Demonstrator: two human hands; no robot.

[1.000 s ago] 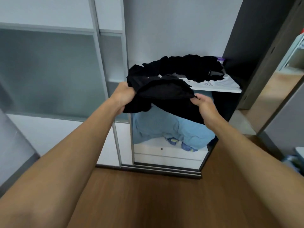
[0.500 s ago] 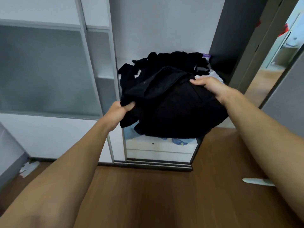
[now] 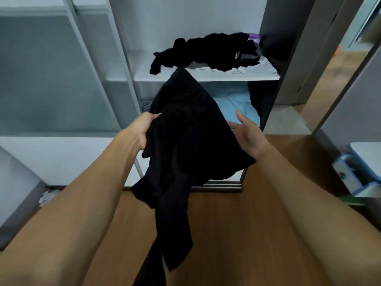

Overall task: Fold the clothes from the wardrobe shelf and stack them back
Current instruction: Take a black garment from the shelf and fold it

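Note:
A black garment (image 3: 185, 141) hangs in front of the wardrobe, its long end trailing down toward the floor. My left hand (image 3: 142, 131) grips its left edge. My right hand (image 3: 247, 135) rests against its right side with the fingers spread, not clearly closed on the cloth. Behind it, the white wardrobe shelf (image 3: 206, 77) carries a crumpled pile of black clothes (image 3: 210, 51) lying over a white garment (image 3: 259, 68). The top tip of the held garment reaches the shelf's front edge.
Light blue fabric (image 3: 237, 104) lies in the compartment under the shelf. A frosted sliding door (image 3: 51, 79) stands to the left, a dark open door (image 3: 292, 48) to the right. The floor (image 3: 237, 234) is wood. A white and blue object (image 3: 354, 172) sits at the right edge.
The black garment has come off the shelf and dropped lower, now hanging long toward the floor. My right hand has let go of its top and moved down to its right side.

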